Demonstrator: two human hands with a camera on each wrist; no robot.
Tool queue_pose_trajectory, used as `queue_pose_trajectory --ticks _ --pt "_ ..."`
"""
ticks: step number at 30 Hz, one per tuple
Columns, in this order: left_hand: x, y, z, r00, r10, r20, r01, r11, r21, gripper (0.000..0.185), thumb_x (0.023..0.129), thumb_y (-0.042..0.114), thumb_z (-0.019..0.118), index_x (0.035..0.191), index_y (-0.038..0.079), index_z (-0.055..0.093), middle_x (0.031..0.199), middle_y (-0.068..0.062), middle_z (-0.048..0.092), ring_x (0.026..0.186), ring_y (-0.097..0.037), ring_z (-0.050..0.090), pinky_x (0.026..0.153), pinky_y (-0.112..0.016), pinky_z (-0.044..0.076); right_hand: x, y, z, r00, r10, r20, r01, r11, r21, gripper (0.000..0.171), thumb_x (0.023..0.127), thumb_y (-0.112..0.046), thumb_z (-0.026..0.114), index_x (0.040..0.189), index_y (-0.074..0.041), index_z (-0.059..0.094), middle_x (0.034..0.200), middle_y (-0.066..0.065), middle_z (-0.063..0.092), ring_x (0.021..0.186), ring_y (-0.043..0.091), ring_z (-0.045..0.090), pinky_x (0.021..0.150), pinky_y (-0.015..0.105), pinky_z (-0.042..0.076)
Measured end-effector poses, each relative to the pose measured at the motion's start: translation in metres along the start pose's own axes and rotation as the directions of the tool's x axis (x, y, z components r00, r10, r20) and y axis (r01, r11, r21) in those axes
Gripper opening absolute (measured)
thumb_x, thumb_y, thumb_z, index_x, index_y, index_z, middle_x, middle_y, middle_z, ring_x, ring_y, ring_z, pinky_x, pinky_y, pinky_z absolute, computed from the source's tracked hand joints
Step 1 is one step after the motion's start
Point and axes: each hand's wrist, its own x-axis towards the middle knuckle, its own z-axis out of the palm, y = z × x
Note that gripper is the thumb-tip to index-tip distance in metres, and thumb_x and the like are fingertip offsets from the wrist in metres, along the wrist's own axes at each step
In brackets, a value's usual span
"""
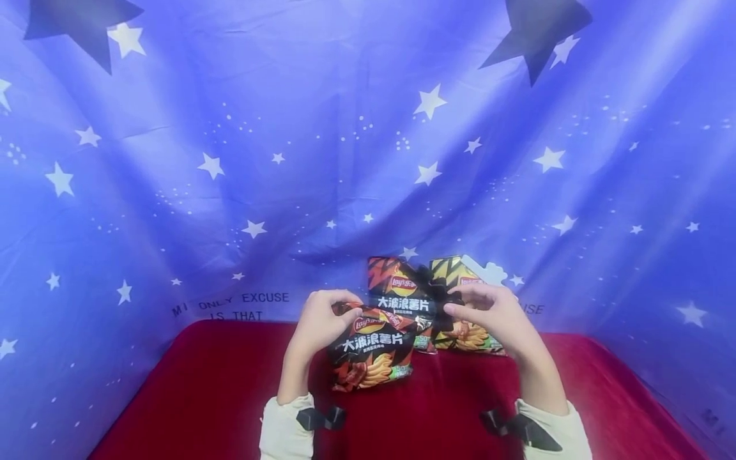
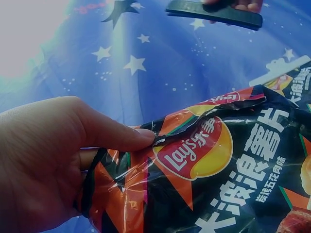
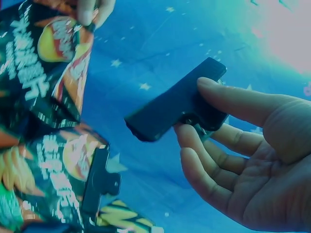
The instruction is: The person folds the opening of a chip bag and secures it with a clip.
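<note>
Both forearms reach forward side by side in pale sleeves, each wrist wearing a black strap. The left hand is raised with its knuckles up, thumb and fingers pinching the top edge of what it holds. The right hand is held up at the same height, palm turned inward, its thumb and curled fingers gripping from both sides.

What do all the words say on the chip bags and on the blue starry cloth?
"Lay's 乐事": logo on the chip bag gripped by the left hand.
"大波浪薯片": white letters on that bag and on the middle bag.
"MY ONLY EXCUSE IS THAT": on the blue cloth; the first word is creased.
Small flavour print on the bags is too blurred to read.
</note>
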Motion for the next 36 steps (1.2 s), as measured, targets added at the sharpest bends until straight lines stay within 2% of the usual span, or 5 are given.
queue_pose_trajectory --ticks 6,13,25,33,36 --pt "0.001 0.0 0.0 1.0 -0.002 0.004 0.002 1.0 -0.002 0.011 0.085 0.009 0.08 0.09 0.019 0.081 0.086 0.005 0.077 0.073 -0.01 0.057 0.071 -0.029 0.047 -0.006 -0.005 0.01 0.997 0.007 -0.08 -0.002 0.998 0.061 0.037 0.086 -0.018 0.082 0.116 0.0 0.072 0.08 -0.011 0.07 0.07 0.008 0.064 0.064 0.027 0.054" --pt "0.002 0.004 0.002 1.0 0.005 0.013 -0.004 1.0 -0.002 0.01 0.085 0.01 0.08 0.089 0.019 0.081 0.086 0.004 0.077 0.072 -0.01 0.058 0.07 -0.029 0.047 -0.007 -0.005 0.015 0.991 -0.018 -0.13 0.033 0.993 0.115 0.038 0.089 -0.015 0.08 0.122 0.001 0.07 0.088 -0.018 0.07 0.065 0.01 0.067 0.061 0.029 0.057" --pt "0.0 0.011 0.005 1.0 0.021 0.02 -0.022 1.0 0.021 0.011 0.084 0.01 0.081 0.091 0.019 0.081 0.087 0.007 0.077 0.071 -0.009 0.056 0.07 -0.028 0.046 -0.001 -0.007 0.027 0.998 0.008 -0.066 -0.001 0.994 0.113 0.041 0.089 -0.017 0.079 0.127 -0.004 0.07 0.086 0.014 0.075 0.056 0.009 0.061 0.05 0.029 0.053" --pt "0.002 0.006 0.008 0.999 0.036 0.026 -0.036 0.999 0.018 0.011 0.084 0.01 0.08 0.09 0.019 0.081 0.087 0.007 0.077 0.072 -0.009 0.057 0.07 -0.027 0.047 -0.001 -0.005 0.03 0.993 0.018 -0.117 -0.004 0.993 0.118 0.04 0.084 -0.014 0.084 0.12 -0.002 0.073 0.119 0.022 0.071 0.059 0.008 0.063 0.052 0.029 0.056" --pt "0.002 0.006 0.009 0.999 0.039 0.026 -0.039 0.999 0.016 0.011 0.084 0.01 0.08 0.091 0.019 0.081 0.087 0.006 0.077 0.073 -0.008 0.058 0.071 -0.027 0.047 -0.001 -0.004 0.032 0.993 0.005 -0.12 0.009 0.993 0.114 0.038 0.082 -0.012 0.084 0.118 -0.003 0.075 0.121 0.021 0.071 0.062 0.006 0.063 0.051 0.028 0.055"
